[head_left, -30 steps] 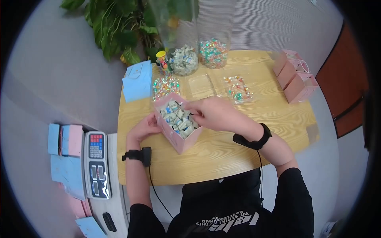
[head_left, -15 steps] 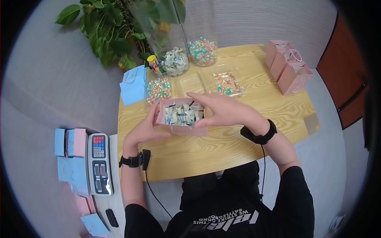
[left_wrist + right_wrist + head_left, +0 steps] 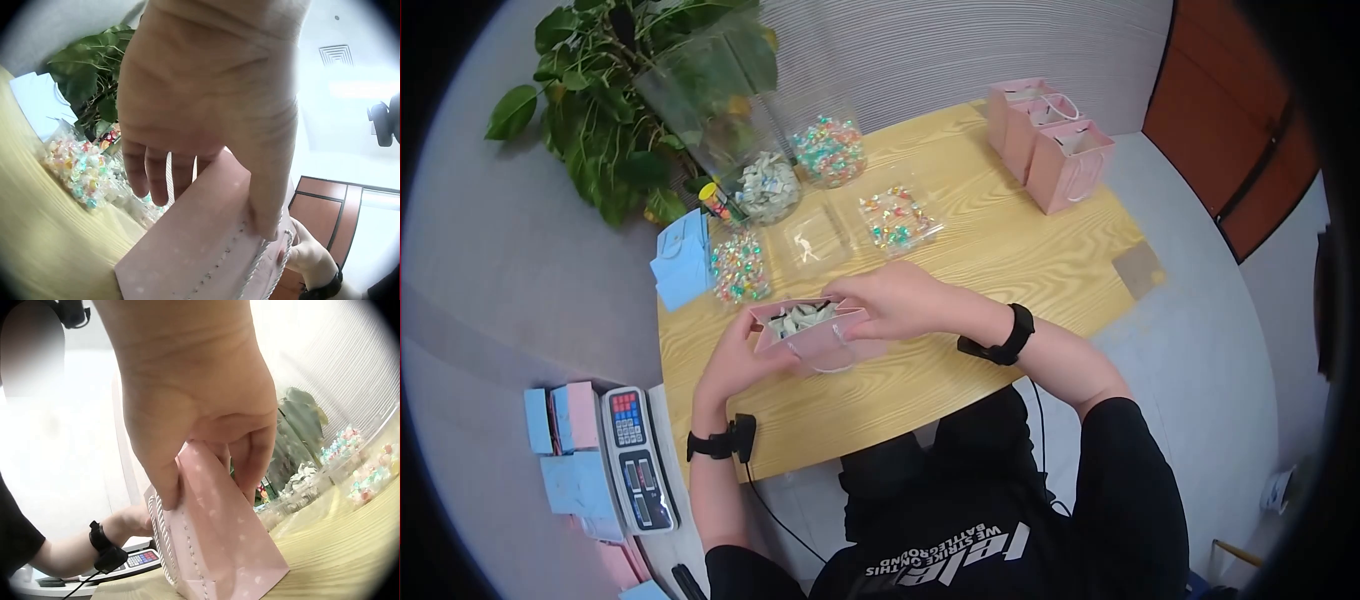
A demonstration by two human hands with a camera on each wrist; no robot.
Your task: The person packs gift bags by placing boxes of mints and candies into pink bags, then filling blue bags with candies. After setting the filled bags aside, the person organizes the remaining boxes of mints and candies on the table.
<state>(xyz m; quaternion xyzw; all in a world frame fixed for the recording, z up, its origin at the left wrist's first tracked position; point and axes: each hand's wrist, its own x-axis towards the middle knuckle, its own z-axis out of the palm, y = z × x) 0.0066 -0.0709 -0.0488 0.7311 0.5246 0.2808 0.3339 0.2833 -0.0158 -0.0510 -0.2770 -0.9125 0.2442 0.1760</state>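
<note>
You have the pink gift bag [image 3: 827, 346] at its mouth, one hand at each end, and the step in hand seems to be handling the filled bag's top edges, perhaps to square or close them. Pale wrapped candies [image 3: 799, 319] lie inside, just below the rim.

Your left hand [image 3: 738, 362] pinches the bag's left end, thumb on the wall nearest you and fingers round the far side. Your right hand [image 3: 892, 300] pinches the right end the same way, and the right wrist view shows the side panel creased inward between thumb and fingers. The bag thus sits between your two grips, with its white rope handle [image 3: 164, 542] hanging down the near wall, close to both thumbs. Whether its base rests fully on the wooden table [image 3: 960, 265], you cannot tell from here.

The next move probably calls for even pressure from both hands along the rim, keeping the bag level and the rope free of the opening; squeezing one end harder could skew the mouth or push candies up.

Just beyond the bag stands a clear tray [image 3: 815, 240]; farther beyond and to its right are three pink paper bags [image 3: 1050, 150].
</note>
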